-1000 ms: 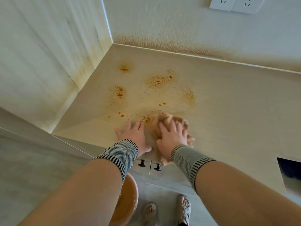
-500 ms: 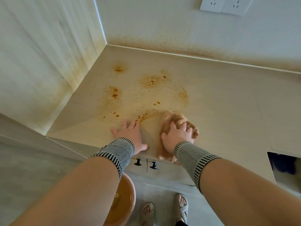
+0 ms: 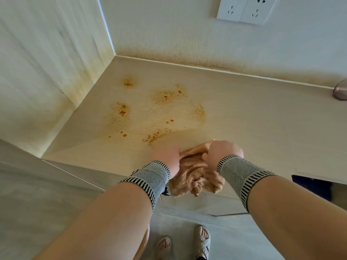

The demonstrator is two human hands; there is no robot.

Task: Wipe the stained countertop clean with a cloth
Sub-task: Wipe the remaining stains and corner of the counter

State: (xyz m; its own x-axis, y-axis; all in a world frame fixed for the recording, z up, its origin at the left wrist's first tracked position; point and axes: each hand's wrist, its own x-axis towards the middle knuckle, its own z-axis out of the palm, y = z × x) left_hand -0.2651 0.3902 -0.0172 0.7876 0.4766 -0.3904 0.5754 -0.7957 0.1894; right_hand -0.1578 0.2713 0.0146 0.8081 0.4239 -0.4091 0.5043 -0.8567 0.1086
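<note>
A beige countertop (image 3: 253, 117) fills the corner of two walls. Orange-brown stains (image 3: 161, 113) are spattered over its left half, with a smeared arc near the front. A tan fuzzy cloth (image 3: 195, 175) is bunched at the front edge and hangs partly over it. My right hand (image 3: 223, 151) grips the cloth's upper part, fingers curled into it. My left hand (image 3: 167, 156) is blurred; it sits against the cloth's left side, and its fingers are hidden.
Wall sockets (image 3: 246, 10) sit high on the back wall. A greyish object (image 3: 340, 91) shows at the counter's right edge. A black cabinet knob (image 3: 166, 192) and an orange stool (image 3: 144, 239) lie below the counter. A dark opening (image 3: 311, 186) is at the right.
Both hands moved right and toward the front edge. The cloth was pulled back and now hangs over the edge. My left hand left its flat rest on the counter and came to the cloth.
</note>
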